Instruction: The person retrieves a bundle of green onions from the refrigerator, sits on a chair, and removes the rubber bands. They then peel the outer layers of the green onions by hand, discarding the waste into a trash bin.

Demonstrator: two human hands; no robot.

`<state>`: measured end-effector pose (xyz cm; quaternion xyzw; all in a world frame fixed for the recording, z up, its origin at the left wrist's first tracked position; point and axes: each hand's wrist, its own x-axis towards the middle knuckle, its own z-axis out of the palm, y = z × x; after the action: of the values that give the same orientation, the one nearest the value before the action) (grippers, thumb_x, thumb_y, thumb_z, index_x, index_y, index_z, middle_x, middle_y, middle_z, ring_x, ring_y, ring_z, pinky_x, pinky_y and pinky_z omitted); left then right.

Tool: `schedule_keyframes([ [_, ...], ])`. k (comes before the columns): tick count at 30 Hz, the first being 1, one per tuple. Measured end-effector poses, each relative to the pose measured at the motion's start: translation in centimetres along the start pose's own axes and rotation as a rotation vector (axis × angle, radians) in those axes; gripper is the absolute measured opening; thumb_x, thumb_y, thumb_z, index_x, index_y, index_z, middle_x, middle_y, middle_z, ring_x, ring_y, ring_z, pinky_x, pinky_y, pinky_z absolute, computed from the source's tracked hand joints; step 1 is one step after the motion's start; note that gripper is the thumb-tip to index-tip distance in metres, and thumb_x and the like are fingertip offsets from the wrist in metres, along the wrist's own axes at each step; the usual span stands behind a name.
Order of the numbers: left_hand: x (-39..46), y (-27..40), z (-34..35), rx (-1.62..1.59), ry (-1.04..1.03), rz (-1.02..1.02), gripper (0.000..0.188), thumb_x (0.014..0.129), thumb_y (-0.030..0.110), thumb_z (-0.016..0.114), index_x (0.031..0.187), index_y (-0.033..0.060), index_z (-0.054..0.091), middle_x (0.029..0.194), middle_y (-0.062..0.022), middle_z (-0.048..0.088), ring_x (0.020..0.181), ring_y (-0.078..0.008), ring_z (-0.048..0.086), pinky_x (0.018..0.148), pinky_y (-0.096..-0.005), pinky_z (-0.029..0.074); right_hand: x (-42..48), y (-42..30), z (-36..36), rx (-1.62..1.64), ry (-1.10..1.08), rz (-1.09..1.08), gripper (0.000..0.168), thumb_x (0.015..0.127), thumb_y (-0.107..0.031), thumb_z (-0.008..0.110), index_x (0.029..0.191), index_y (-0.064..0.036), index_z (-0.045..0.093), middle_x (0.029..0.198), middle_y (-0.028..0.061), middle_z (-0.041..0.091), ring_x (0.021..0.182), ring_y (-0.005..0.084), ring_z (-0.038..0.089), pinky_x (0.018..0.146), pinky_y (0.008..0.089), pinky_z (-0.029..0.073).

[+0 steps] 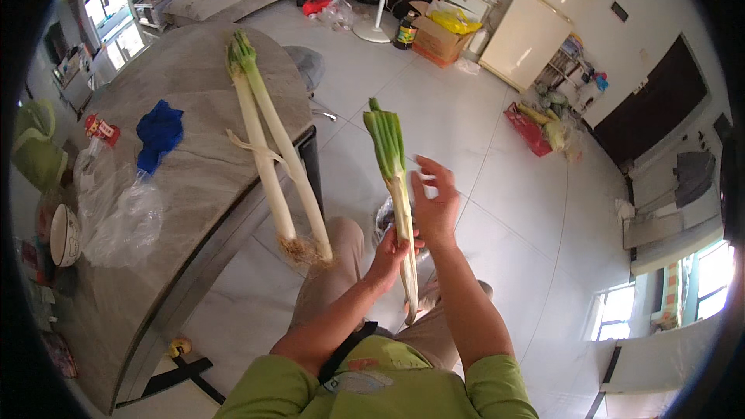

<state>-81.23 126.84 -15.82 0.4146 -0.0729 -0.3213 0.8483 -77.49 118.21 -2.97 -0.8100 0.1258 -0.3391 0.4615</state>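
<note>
My left hand [389, 262] grips the pale shaft of a large green onion [398, 186], its cut green leaves pointing away from me and its pale end toward my lap. Beside the upper shaft, my right hand [437, 201] is raised with its fingers apart and nothing visible in them. Two more large green onions [260, 157] lie on the table [204, 70] to the left, their rooted ends overhanging its edge. A loose strip of dry skin crosses them. Below my hands, partly hidden, is a plastic-lined container [384, 215] with dark contents.
On the table are a blue cloth [159, 134], a clear plastic bag [125, 215], a small red figurine [101, 130] and a white bowl [65, 235]. Farther off stand a fan base [373, 31], a cardboard box [437, 41] and a refrigerator [527, 23]. Vegetables [550, 119] lie on the floor at right.
</note>
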Motion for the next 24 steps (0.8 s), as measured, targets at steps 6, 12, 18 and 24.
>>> schedule_keyframes([
  [6,1.5,-1.5,0.1,0.009,-0.046,0.02,0.029,0.098,0.021,0.044,0.123,0.0055,0.043,0.109,-0.0056,0.055,0.098,-0.0168,0.059,0.087,-0.0318,0.046,-3.7,9.9,-5.7,0.358,-0.131,0.56,0.033,0.093,-0.021,0.056,0.12,-0.003,0.057,0.106,0.006,0.064,0.088,0.0127,0.059,0.077,0.0279,0.047],
  [12,2.3,-1.7,2.1,-0.012,-0.042,0.035,0.033,0.098,0.025,0.044,0.125,0.0068,0.038,0.107,-0.0084,0.058,0.099,-0.0188,0.058,0.089,-0.0344,0.046,-7.4,13.5,-7.6,0.561,-0.295,0.653,0.039,0.095,-0.027,0.053,0.126,-0.004,0.053,0.113,0.0056,0.062,0.095,0.0115,0.057,0.079,0.029,0.047],
  [18,3.7,-1.5,3.7,0.138,-0.05,0.058,0.035,0.096,0.017,0.049,0.125,0.0057,0.035,0.11,-0.0082,0.056,0.095,-0.0158,0.057,0.087,-0.032,0.048,-11.6,16.3,-7.9,0.59,-0.459,0.633,0.043,0.094,-0.031,0.054,0.128,-0.005,0.052,0.113,0.005,0.06,0.098,0.0157,0.057,0.085,0.0311,0.045],
  [24,4.7,-1.5,5.5,0.207,0.046,0.06,0.029,0.094,0.015,0.054,0.118,-0.0004,0.049,0.11,-0.0116,0.059,0.098,-0.0197,0.058,0.089,-0.0322,0.047,-13.7,16.1,-7.5,0.758,-0.505,0.684,0.036,0.095,-0.026,0.053,0.122,-0.003,0.051,0.102,0.0039,0.06,0.082,0.0115,0.056,0.077,0.0286,0.048],
])
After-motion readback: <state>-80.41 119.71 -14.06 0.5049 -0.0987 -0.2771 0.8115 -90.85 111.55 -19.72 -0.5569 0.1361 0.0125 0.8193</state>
